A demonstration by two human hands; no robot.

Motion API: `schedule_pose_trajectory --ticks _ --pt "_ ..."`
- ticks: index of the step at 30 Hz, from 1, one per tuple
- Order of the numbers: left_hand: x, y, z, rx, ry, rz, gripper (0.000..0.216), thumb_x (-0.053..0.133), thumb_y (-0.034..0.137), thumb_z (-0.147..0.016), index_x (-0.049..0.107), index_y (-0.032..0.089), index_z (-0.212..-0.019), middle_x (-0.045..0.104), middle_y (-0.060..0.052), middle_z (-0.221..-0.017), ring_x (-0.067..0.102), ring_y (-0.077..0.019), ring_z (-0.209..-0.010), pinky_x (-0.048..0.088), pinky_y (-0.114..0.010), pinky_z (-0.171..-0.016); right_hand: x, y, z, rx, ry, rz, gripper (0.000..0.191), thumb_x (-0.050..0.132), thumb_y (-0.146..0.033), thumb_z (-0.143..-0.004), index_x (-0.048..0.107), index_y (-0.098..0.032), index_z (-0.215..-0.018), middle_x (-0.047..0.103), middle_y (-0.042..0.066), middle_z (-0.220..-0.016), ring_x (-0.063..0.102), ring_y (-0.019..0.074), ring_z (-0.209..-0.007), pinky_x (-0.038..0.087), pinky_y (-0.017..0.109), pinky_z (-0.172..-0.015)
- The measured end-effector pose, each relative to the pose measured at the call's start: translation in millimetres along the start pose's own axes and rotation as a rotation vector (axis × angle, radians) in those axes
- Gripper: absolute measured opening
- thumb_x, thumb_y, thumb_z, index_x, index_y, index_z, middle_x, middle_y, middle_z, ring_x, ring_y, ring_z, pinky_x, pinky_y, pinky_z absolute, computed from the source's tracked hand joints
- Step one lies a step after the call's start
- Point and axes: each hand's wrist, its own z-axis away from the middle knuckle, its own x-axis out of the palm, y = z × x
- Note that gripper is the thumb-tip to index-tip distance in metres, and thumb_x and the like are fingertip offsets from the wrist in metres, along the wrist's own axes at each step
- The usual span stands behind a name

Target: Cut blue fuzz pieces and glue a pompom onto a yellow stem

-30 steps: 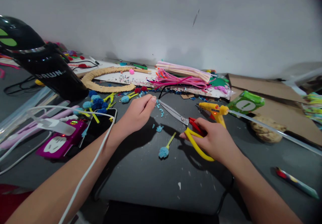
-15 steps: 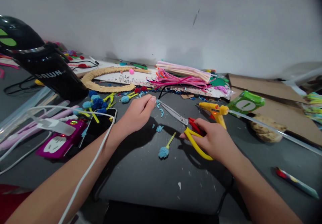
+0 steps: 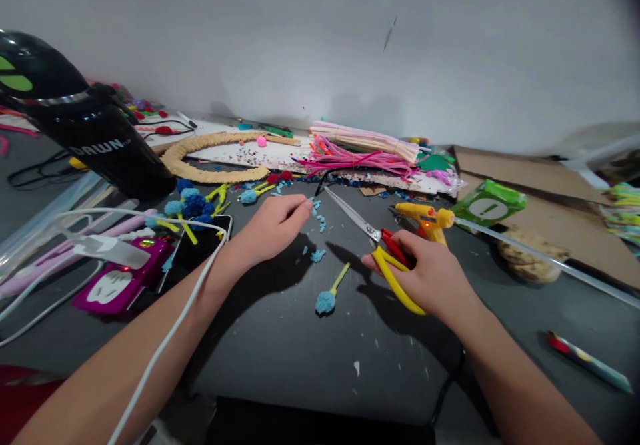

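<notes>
My right hand (image 3: 425, 268) grips a pair of scissors (image 3: 367, 228) by the red and yellow handles, blades nearly closed and pointing away to the left. My left hand (image 3: 280, 227) is closed above the table, thumb pressed to the fingers; whatever it pinches is too small or hidden to name. Just beyond its fingertips are short light-blue clippings (image 3: 320, 217), and a small heap of blue bits (image 3: 317, 255) lies nearer. Between my hands a blue fuzzy flower (image 3: 325, 301) with a yellow-green stem rests on the grey table (image 3: 300, 358).
A yellow glue gun (image 3: 425, 218) with a clear stick lies right of the scissors, near a green box (image 3: 493, 203). Pipe cleaner bundles (image 3: 360, 155) and a tan ring (image 3: 175, 165) are behind. At left stand a black bottle (image 3: 115, 145) and a purple power adapter (image 3: 125, 278). A white cable crosses my left forearm.
The scissors have drawn back slightly to the right, away from my left fingertips, with my right hand. My left hand has shifted only a little, and the flower stays in place.
</notes>
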Motion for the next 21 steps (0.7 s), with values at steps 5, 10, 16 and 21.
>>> schedule_pose_trajectory --ticks 5,10,16,21 --pt "3 -7 0 -0.114 -0.336 -0.106 0.035 0.042 0.039 -0.092 0.043 0.018 -0.064 0.039 0.004 -0.057 0.035 -0.011 -0.056 0.026 -0.026 -0.054 0 -1 -1 0.005 -0.018 -0.011 0.051 0.065 -0.07 -0.071 0.045 -0.023 -0.067 0.052 -0.004 -0.054 0.043 0.0137 -0.052 0.027 0.025 -0.049" --pt "5 -11 1 -0.151 -0.455 -0.193 0.039 0.046 0.045 -0.088 0.047 0.019 -0.059 0.043 0.003 -0.053 0.036 -0.0114 -0.051 0.025 -0.027 -0.05 -2 -2 0 0.007 -0.031 -0.013 0.052 0.064 -0.071 -0.071 0.046 -0.023 -0.067 0.053 -0.004 -0.055 0.043 0.0136 -0.052 0.027 0.025 -0.05" --pt "4 -12 -1 -0.127 -0.295 -0.239 0.043 0.042 0.052 -0.092 0.057 0.019 -0.069 0.057 0.0 -0.061 0.049 -0.0149 -0.056 0.03 -0.026 -0.054 -3 -2 1 -0.003 -0.031 -0.022 0.051 0.063 -0.071 -0.073 0.048 -0.023 -0.067 0.056 -0.002 -0.057 0.045 0.014 -0.053 0.027 0.025 -0.05" --pt "7 -16 -3 0.023 -0.145 -0.25 0.023 0.047 0.034 -0.093 0.064 0.019 -0.091 0.062 -0.003 -0.08 0.055 -0.0163 -0.069 0.039 -0.027 -0.064 -4 -2 0 -0.008 -0.006 -0.025 0.05 0.065 -0.07 -0.072 0.048 -0.023 -0.067 0.054 -0.003 -0.056 0.044 0.0132 -0.052 0.027 0.024 -0.049"
